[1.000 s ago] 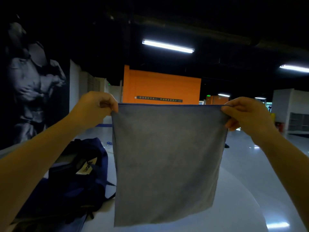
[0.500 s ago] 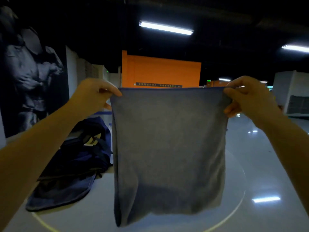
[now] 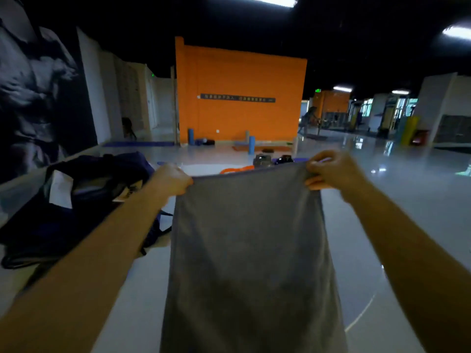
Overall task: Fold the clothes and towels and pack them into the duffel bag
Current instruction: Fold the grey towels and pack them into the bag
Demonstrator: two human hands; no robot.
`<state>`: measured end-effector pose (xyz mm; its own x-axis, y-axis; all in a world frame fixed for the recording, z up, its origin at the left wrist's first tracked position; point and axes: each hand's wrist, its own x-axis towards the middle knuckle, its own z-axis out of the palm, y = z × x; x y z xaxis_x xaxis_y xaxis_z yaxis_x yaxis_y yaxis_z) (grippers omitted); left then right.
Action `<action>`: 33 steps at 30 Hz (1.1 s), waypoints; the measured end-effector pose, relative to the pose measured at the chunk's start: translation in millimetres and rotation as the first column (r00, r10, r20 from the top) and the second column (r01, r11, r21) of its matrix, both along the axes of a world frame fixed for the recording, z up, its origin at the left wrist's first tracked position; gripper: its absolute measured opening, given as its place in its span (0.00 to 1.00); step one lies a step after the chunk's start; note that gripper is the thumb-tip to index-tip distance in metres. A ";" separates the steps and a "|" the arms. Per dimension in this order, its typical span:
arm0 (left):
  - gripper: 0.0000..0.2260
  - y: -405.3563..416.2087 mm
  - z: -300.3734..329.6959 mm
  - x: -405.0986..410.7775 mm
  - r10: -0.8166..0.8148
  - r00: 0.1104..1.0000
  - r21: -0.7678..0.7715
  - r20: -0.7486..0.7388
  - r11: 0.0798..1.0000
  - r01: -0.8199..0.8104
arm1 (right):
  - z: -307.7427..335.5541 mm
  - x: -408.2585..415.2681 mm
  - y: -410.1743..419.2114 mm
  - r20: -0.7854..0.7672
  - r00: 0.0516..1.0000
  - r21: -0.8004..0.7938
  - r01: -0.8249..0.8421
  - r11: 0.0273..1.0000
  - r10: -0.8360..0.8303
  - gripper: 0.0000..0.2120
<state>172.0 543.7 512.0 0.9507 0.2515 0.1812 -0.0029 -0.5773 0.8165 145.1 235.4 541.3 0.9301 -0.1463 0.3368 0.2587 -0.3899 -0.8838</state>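
Head view: both hands, left hand (image 3: 171,181) and right hand (image 3: 331,171), pinch the gray towel (image 3: 251,263) by its top corners with curled fingers. Best keep the top edge tight and level, then lay it flat on the white surface (image 3: 142,296) beside the duffel bag (image 3: 76,200).

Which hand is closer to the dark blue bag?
The left hand. It pinches the left top corner of the gray towel, right beside the duffel bag. The right hand pinches the far corner, with the whole towel between it and the bag.

Orange wall (image 3: 240,98), blue foam rollers (image 3: 251,145)
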 end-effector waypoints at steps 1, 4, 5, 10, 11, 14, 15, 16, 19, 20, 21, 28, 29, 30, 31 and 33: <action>0.06 -7.9 -27.8 19.2 0.056 0.998 0.115 -0.036 0.992 -0.052 | -23.3 22.5 6.0 -0.058 0.998 0.009 0.008 1.000 -0.008 0.07; 0.16 -39.5 -106.1 52.6 0.103 0.986 0.294 -0.132 0.954 -0.061 | -95.3 80.6 19.6 -0.207 0.978 0.005 0.030 1.000 -0.028 0.11; 0.17 -48.5 -125.1 55.2 0.106 0.981 0.317 -0.160 0.947 -0.050 | -119.4 97.5 22.7 -0.246 0.969 0.006 0.033 0.999 -0.031 0.11; 0.21 -44.8 -179.0 66.0 0.082 0.995 0.440 -0.062 0.897 -0.047 | -191.0 123.0 33.2 -0.350 0.928 0.044 0.148 0.988 -0.124 0.18; 0.22 -38.6 -182.1 67.5 0.066 0.997 0.459 -0.045 0.888 -0.038 | -197.4 122.3 31.0 -0.318 0.937 0.029 0.160 0.987 -0.142 0.18; 0.21 -19.0 -184.9 69.4 0.036 0.999 0.506 -0.014 0.862 -0.024 | -204.7 115.3 27.7 -0.227 0.963 0.006 0.149 0.989 -0.143 0.16; 0.20 -13.8 -185.7 70.1 0.024 1.000 0.537 -0.005 0.844 -0.018 | -205.4 113.2 28.3 -0.207 0.969 -0.010 0.137 0.990 -0.136 0.16; 0.19 -9.8 -186.7 71.6 0.009 1.000 0.568 0.007 0.823 -0.011 | -207.1 111.7 28.9 -0.192 0.972 -0.043 0.128 0.991 -0.134 0.15; 0.18 -1.5 -186.1 75.4 -0.001 1.000 0.602 -0.004 0.799 0.003 | -206.9 105.2 35.1 -0.145 0.985 -0.154 0.075 0.985 -0.097 0.16; 0.19 -0.3 -184.6 76.4 -0.003 1.000 0.605 -0.016 0.796 0.012 | -207.4 104.2 36.8 -0.131 0.988 -0.203 0.055 0.978 -0.083 0.16; 0.19 0.6 -184.0 76.4 -0.008 1.000 0.608 -0.026 0.794 0.022 | -208.2 103.4 38.6 -0.119 0.990 -0.243 0.044 0.969 -0.075 0.16; 0.24 -10.3 -170.6 58.6 0.038 0.996 0.722 -0.084 0.691 0.034 | -217.6 100.9 51.5 -0.068 0.997 -0.638 -0.062 0.767 0.024 0.27; 0.25 -14.8 -168.2 54.3 0.050 0.994 0.739 -0.098 0.673 0.039 | -217.9 101.2 53.3 -0.072 0.997 -0.655 -0.059 0.753 0.016 0.28; 0.26 -21.0 -166.2 49.5 0.054 0.993 0.748 -0.106 0.663 0.044 | -217.7 102.1 54.2 -0.076 0.997 -0.657 -0.052 0.752 0.002 0.28; 0.27 -28.7 -166.8 44.1 0.048 0.993 0.740 -0.108 0.671 0.048 | -217.3 102.6 54.7 -0.073 0.997 -0.655 -0.041 0.755 -0.009 0.27; 0.29 -44.0 -173.3 34.6 0.032 0.991 0.663 -0.127 0.746 0.061 | -216.9 102.5 54.3 -0.071 0.997 -0.658 -0.033 0.752 -0.019 0.27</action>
